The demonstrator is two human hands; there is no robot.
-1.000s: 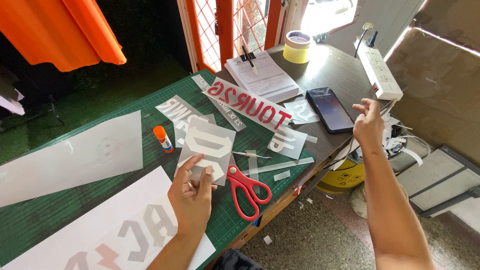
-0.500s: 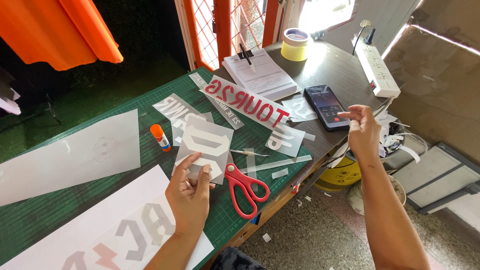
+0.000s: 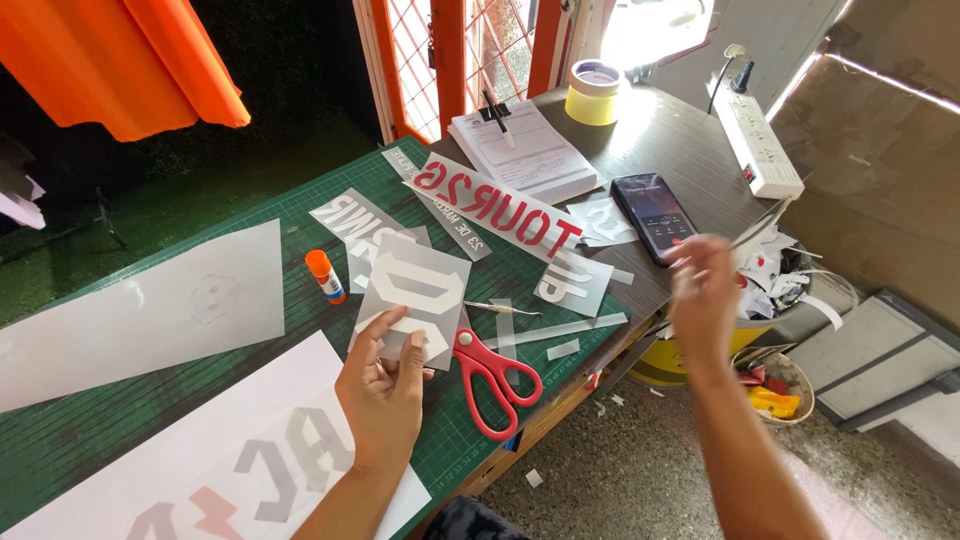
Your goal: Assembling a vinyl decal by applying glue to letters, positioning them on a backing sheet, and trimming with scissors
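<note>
My left hand pinches the near edge of a clear film sheet with a big white letter, which lies flat on the green cutting mat. Red-handled scissors lie just right of that hand. My right hand is blurred, out past the table's right edge and next to a black phone. A thin pale strip sticks out from its fingers over a bin of scraps.
An orange-capped glue stick, a red-lettered film strip, more lettered films and a thin metal pick lie on the mat. Behind are a paper pad, a yellow tape roll and a power strip.
My right hand has dropped from near the power strip and come in towards the phone and table edge, now blurred. My left hand stays on the film sheet.
</note>
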